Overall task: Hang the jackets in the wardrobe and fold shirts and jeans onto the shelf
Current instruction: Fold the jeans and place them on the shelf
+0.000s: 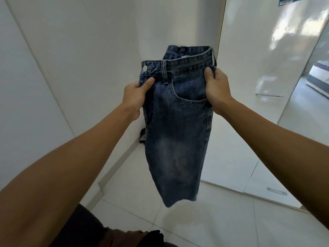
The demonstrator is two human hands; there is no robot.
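Jeans held up at the waistband, ready to fold

The left hand (137, 94) and right hand (216, 91) each pinch a side of the jeans (178, 125), which hang above the floor (204, 220) before the wardrobe door (267, 50); a loose grip could drop them.

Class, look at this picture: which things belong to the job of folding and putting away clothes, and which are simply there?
Part of the job:
jeans, held up by both hands
left hand, gripping the left edge
right hand, gripping the right edge
wardrobe door, open

Simply there:
small dark item behind the jeans
tiled floor
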